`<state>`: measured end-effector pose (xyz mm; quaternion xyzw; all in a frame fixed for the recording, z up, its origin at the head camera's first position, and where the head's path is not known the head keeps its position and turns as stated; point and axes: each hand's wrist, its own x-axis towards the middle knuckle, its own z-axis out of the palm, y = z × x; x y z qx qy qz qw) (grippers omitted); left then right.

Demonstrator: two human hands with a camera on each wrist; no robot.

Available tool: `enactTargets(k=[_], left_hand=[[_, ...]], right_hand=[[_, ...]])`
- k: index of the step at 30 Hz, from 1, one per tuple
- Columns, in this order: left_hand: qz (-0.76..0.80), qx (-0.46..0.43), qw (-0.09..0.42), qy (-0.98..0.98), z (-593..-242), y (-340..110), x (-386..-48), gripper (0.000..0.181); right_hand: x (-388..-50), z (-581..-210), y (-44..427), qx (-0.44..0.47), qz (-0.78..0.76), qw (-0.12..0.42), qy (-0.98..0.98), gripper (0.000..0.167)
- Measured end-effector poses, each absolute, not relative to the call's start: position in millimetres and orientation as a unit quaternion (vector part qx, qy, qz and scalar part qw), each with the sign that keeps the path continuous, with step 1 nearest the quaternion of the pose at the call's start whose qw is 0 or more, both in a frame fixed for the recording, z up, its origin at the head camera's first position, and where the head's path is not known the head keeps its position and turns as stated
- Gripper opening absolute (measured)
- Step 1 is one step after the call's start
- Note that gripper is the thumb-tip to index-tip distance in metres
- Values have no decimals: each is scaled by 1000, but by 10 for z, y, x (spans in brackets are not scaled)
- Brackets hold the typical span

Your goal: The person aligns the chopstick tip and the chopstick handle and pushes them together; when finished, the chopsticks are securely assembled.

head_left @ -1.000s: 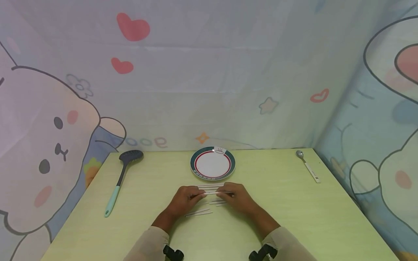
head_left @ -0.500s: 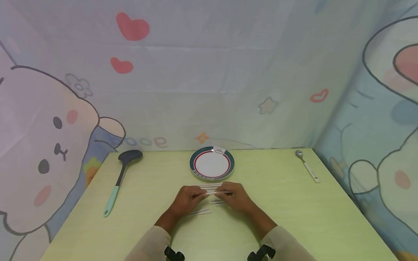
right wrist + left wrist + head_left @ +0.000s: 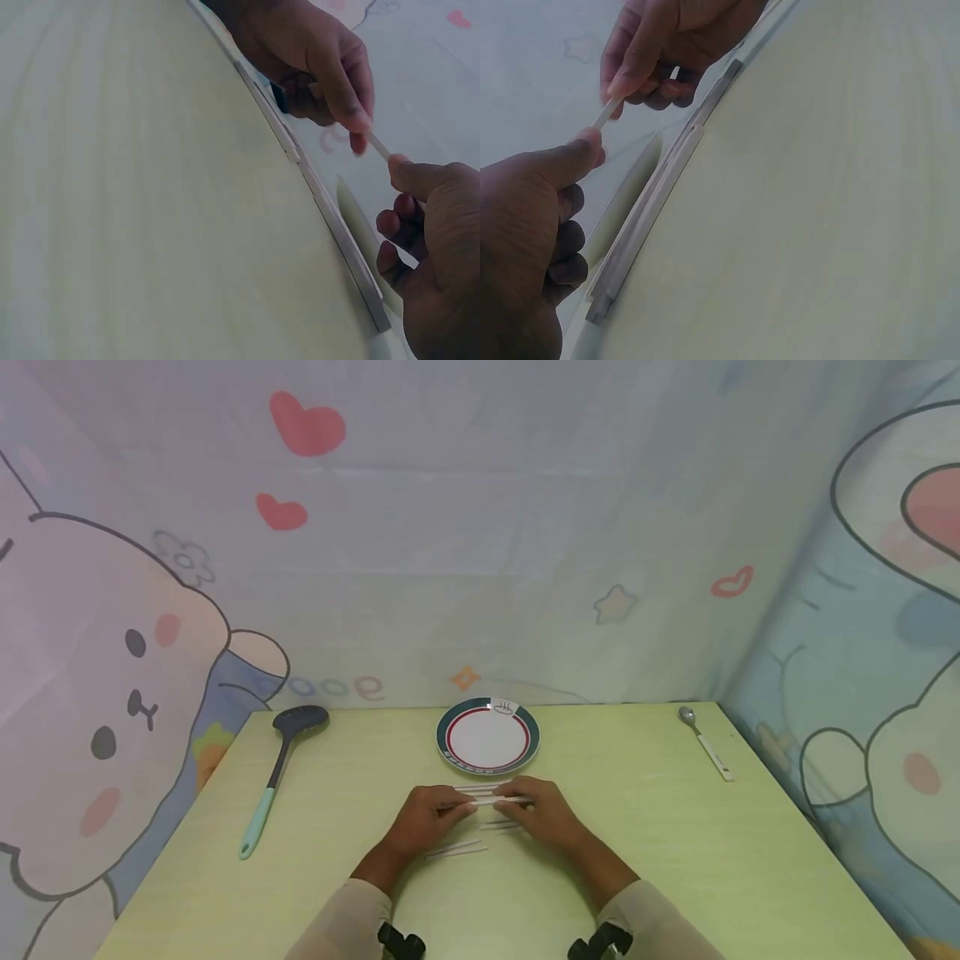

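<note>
A thin white stick (image 3: 486,802) is stretched level between both hands, raised off the table. My left hand (image 3: 422,818) pinches one end between thumb and forefinger; my right hand (image 3: 546,814) pinches the other. A short length of the stick (image 3: 604,114) shows between the thumbs in the left wrist view, and it looks straight. Several similar white sticks (image 3: 456,850) lie on the table below and behind the hands, partly hidden by them. In the right wrist view, the loose sticks (image 3: 330,214) lie almost end to end.
A round plate (image 3: 487,739) with a green rim stands just beyond the hands. At the left lies a black skimmer (image 3: 300,718) with a mint handle. A small spoon (image 3: 707,745) with a white handle lies at the right. A printed cloth backdrop (image 3: 487,527) surrounds the table.
Both hands keep their pinch on the stick and shift only slightly. The gap between them narrows a little, then stays about the same. The loose sticks, plate, skimmer and spoon stay put.
</note>
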<state>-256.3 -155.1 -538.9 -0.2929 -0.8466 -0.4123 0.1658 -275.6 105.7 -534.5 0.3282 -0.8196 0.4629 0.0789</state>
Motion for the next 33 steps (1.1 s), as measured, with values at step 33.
enactTargets(k=[33], left_hand=[[-397,-169,166,-887,-5474,-1791,-2594,8]], right_hand=[[-2872,-5431,1373,289,423,82,-855,9]])
